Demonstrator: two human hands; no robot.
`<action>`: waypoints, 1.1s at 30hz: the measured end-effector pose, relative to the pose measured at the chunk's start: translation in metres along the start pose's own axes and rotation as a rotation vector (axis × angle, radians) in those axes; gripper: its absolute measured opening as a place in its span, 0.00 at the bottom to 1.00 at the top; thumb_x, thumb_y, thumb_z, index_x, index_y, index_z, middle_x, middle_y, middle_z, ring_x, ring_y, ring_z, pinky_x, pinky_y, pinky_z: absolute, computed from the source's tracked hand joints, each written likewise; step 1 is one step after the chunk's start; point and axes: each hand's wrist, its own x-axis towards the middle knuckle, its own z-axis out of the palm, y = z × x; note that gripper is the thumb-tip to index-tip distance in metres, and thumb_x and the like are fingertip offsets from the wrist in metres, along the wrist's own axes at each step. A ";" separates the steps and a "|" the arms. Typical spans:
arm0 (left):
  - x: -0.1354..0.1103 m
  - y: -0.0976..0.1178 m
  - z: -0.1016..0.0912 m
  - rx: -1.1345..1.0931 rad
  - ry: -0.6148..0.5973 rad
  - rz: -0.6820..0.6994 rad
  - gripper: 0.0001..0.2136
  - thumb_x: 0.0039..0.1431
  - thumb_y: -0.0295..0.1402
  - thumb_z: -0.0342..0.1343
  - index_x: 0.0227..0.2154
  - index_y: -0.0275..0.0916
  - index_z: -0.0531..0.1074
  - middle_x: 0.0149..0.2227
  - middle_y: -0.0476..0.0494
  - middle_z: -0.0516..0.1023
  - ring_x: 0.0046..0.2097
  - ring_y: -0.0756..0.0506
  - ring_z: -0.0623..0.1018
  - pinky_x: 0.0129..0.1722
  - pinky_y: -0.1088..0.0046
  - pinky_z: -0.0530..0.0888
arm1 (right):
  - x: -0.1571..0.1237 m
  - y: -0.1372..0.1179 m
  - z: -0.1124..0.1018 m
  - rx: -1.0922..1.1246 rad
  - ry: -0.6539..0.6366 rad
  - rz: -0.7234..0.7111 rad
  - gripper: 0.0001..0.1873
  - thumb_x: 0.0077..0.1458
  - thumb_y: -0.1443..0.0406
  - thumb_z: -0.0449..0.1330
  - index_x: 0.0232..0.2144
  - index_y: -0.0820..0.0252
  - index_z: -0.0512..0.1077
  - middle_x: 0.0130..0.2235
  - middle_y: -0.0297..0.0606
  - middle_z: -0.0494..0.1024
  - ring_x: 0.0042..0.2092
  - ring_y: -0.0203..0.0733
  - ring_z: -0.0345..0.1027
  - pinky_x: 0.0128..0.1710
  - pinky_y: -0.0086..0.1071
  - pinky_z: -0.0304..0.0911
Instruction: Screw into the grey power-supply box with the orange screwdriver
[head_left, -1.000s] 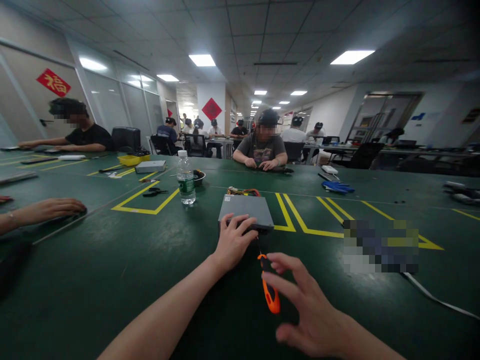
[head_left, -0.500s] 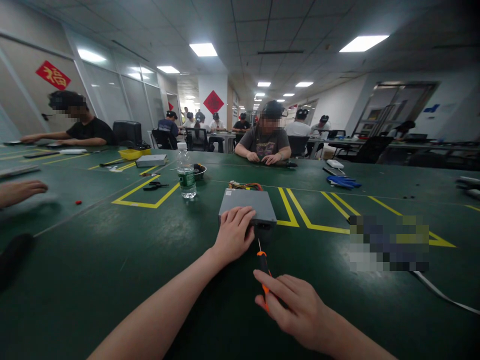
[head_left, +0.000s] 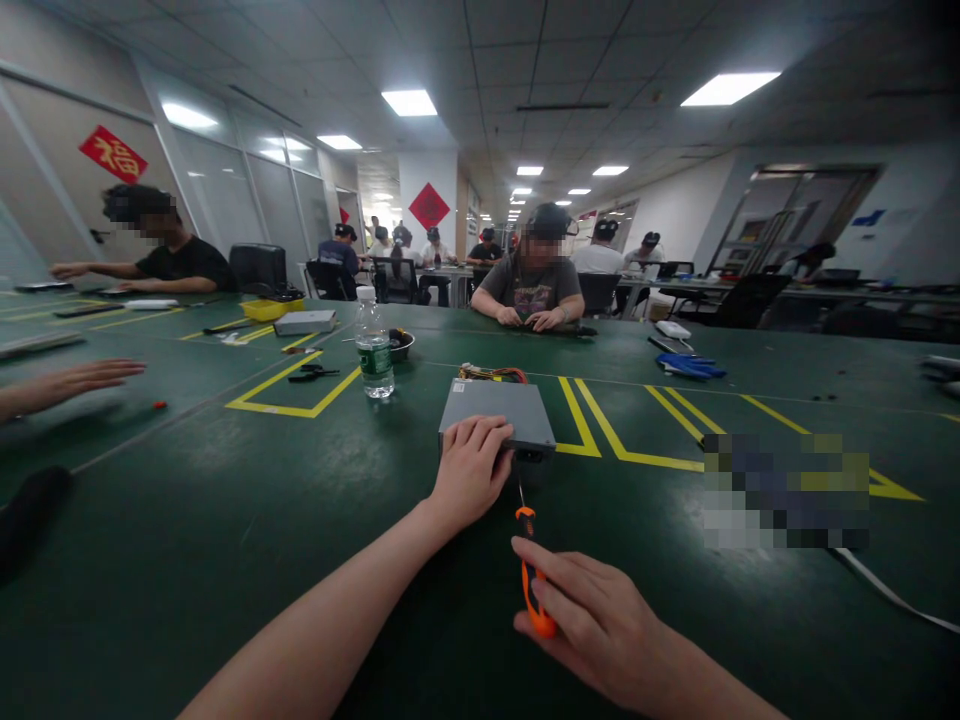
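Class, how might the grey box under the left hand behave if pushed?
The grey box would probably slide rather than tip, lying low and broad on the green table. Its straight edges suggest a stiff body. The thin wires at its far side look floppy and may trail.

Green table (head_left: 225,490) with yellow tape (head_left: 660,462), grey metal box (head_left: 491,402), water bottle (head_left: 374,350)

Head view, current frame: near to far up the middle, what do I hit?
Right hand on the orange-and-black screwdriver → left hand → grey metal box under its fingers → coloured wires → co-worker seated opposite.
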 end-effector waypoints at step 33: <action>0.000 0.000 -0.003 0.002 -0.023 0.029 0.12 0.59 0.32 0.49 0.46 0.44 0.66 0.52 0.47 0.70 0.54 0.45 0.66 0.53 0.62 0.59 | -0.005 0.010 0.004 -0.204 -0.065 -0.078 0.19 0.59 0.74 0.44 0.51 0.68 0.63 0.48 0.54 0.72 0.48 0.44 0.69 0.42 0.34 0.70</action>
